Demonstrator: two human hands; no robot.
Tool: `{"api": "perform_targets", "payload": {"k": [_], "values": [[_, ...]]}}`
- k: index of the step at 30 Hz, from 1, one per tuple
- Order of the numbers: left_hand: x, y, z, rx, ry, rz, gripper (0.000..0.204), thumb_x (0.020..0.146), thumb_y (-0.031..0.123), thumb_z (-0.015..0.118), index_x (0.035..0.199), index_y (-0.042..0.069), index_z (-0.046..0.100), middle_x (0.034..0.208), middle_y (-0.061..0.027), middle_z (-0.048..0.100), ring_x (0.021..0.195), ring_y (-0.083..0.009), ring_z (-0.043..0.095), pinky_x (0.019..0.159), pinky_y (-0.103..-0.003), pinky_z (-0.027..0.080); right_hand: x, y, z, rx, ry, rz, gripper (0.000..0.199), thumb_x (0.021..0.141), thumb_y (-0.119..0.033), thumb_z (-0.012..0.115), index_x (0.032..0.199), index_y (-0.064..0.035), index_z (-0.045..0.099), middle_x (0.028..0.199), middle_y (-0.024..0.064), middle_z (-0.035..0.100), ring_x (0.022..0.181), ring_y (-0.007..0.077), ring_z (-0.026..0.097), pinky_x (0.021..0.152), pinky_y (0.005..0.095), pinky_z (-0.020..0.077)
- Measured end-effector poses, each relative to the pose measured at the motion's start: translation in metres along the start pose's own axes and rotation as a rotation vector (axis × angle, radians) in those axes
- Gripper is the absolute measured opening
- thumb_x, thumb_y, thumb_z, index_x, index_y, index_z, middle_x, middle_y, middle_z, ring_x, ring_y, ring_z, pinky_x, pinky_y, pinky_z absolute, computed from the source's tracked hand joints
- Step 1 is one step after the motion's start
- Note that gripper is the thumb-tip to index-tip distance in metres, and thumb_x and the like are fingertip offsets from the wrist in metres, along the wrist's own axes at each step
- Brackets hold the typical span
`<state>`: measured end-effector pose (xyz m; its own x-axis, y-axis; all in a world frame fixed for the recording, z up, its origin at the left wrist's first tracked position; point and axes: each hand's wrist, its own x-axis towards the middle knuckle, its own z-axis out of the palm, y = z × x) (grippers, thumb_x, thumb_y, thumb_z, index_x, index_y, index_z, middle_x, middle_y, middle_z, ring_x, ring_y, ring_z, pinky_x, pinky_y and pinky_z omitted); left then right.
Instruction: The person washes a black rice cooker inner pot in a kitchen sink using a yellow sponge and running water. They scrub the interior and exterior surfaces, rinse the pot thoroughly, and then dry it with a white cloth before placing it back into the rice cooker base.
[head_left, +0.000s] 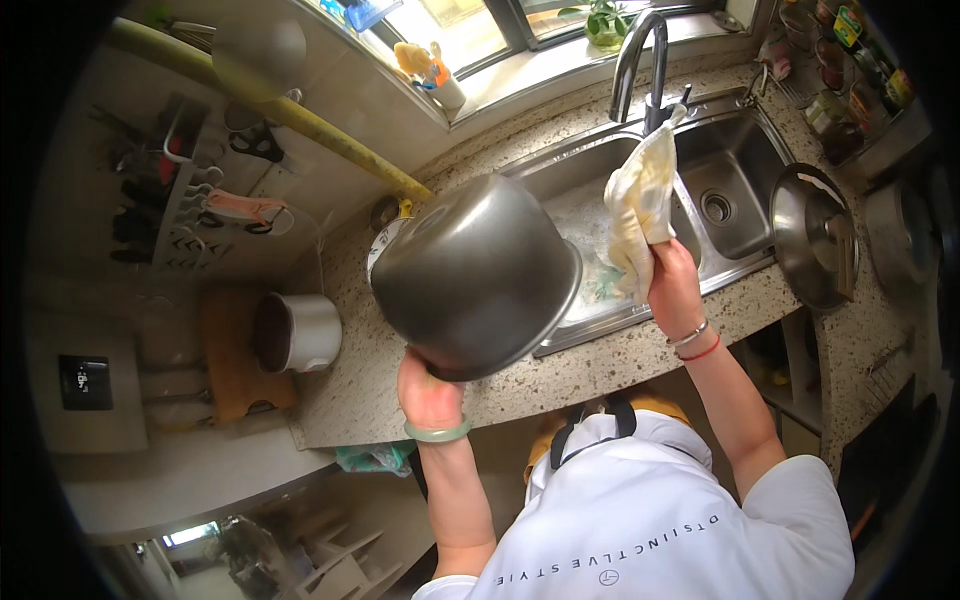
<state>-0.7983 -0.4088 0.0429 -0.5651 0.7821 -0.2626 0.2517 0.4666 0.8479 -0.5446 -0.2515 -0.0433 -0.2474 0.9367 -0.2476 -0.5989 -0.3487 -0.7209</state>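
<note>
My left hand (432, 392) grips the rim of a large dark grey cooking pot (470, 275), tilted on its side with its outer wall and base toward me. The pot is held up over the counter, at the left end of the sink; its inside is hidden. In my right hand (676, 290), closed, hangs a pale yellowish dishcloth (640, 205). The cloth is apart from the pot, above the divider of the steel double sink (740, 262). Behind the cloth rises the curved faucet (655, 65).
Right of the sink lies a steel pan lid (800, 235), with another pot (900, 235) beyond. A white pot (315, 332) stands left, by a wooden cutting board (235, 375). A yellow pipe (330, 138) runs along the left wall. Jars (835, 115) fill the far right corner.
</note>
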Motion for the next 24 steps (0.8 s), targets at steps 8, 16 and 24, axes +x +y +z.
{"api": "perform_targets", "payload": {"k": [8,16,24], "values": [[0.04,-0.021,0.001,-1.439,0.141,-0.494,0.03,0.102,0.009,0.032,0.116,-0.008,0.052,0.119,-0.017,0.058,0.108,-0.0259,0.057,0.097,-0.04,0.049,-0.014,-0.01,0.03,0.378,-0.145,0.057,0.038,0.1,-0.017,0.039,0.134,-0.001,0.045,0.13,0.0111,0.054,0.118,0.0241,0.053,0.1,0.0364,0.0417],[0.041,-0.001,0.007,-1.44,0.056,-0.478,0.028,0.102,0.009,0.034,0.116,-0.006,0.054,0.117,-0.0144,0.06,0.103,-0.0248,0.06,0.094,-0.036,0.051,-0.024,-0.004,0.048,-0.154,-0.157,-0.118,0.044,0.083,0.007,0.069,0.125,-0.001,0.054,0.115,0.007,0.062,0.108,0.0167,0.059,0.094,0.0323,0.0494],[0.029,0.005,0.031,-1.242,-0.083,-0.19,0.035,0.104,0.023,0.036,0.122,-0.002,0.053,0.121,-0.0109,0.06,0.106,-0.0232,0.059,0.098,-0.038,0.049,-0.028,0.022,0.058,-0.63,-0.369,-0.389,0.081,0.072,-0.017,0.085,0.136,-0.0012,0.038,0.126,0.0146,0.052,0.117,0.0274,0.052,0.099,0.0393,0.0438]]}}
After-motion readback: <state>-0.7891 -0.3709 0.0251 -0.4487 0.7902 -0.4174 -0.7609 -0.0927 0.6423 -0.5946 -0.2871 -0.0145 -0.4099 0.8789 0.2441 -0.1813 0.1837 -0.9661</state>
